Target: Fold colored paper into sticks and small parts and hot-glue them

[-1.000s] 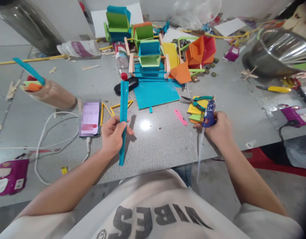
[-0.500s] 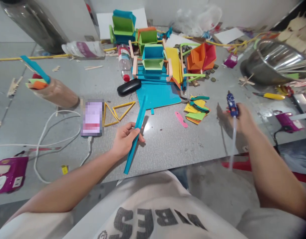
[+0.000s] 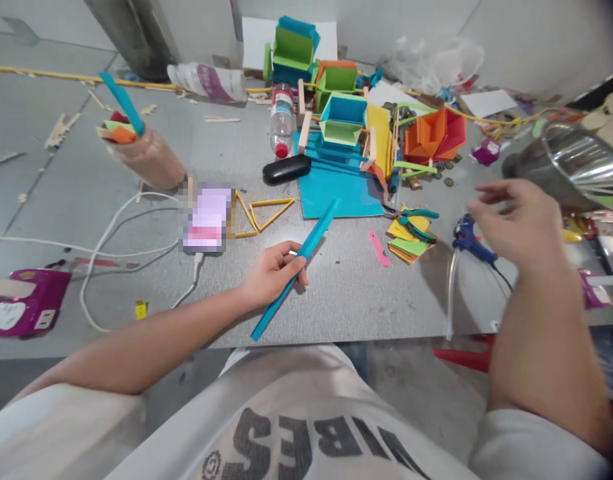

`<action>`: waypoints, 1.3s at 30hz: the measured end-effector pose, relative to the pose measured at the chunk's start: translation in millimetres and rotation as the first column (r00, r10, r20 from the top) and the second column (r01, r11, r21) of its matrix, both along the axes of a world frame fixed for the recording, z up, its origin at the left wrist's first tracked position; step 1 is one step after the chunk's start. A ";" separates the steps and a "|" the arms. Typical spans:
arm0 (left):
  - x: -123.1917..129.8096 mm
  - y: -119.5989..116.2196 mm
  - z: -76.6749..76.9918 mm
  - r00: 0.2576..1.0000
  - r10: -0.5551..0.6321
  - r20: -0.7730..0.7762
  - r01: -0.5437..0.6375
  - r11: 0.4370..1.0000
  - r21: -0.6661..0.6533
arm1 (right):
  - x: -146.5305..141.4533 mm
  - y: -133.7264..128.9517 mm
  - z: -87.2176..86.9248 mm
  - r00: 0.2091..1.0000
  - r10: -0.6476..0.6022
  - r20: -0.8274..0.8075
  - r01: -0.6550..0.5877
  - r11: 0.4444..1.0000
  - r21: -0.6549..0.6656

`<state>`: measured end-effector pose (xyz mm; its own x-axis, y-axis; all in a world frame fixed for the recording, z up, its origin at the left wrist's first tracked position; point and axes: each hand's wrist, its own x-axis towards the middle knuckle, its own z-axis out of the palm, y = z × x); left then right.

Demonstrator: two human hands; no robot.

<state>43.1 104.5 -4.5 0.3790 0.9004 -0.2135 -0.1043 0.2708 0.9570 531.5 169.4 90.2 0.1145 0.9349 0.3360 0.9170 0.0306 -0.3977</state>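
Observation:
My left hand (image 3: pixel 275 275) grips a long blue strip (image 3: pixel 312 241) between thumb and fingers. The strip slants over the grey table, its far end by the blue board (image 3: pixel 336 193) and its near end toward my body. At the right, my right hand (image 3: pixel 519 220) hovers above a blue hot glue gun (image 3: pixel 470 239), fingers stretched and apart, holding nothing. The gun lies on the table with a clear glue stick (image 3: pixel 451 293) trailing toward the table edge. Between my hands lie a pink folding cutter (image 3: pixel 379 249) and green-handled pliers (image 3: pixel 415 227) on coloured paper pieces.
A paddle-wheel model of coloured card (image 3: pixel 342 123) stands on the board, near a black case (image 3: pixel 286 170) and a plastic bottle (image 3: pixel 282 123). Leftward are a phone (image 3: pixel 209 217) with a white cable, yellow stick triangles (image 3: pixel 271 215) and a brown cup (image 3: pixel 154 160). A metal bowl (image 3: pixel 551 150) stands far right.
My right hand has let go of the glue gun, which now rests on the table. My left hand still holds the blue strip, now turned more to the right. The view has shifted.

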 end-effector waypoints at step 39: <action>-9.4 12.6 8.8 0.943 -0.147 0.300 0.240 0.922 -0.304 | -267.1 -31.1 -80.4 0.101 0.007 -0.995 -0.782 0.619 -0.075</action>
<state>33.7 117.1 4.3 0.6227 0.6983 -0.3529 -0.2551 0.6076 0.7522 264.4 138.3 9.8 -0.5129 0.8431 -0.1616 -0.1755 -0.2872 -0.9417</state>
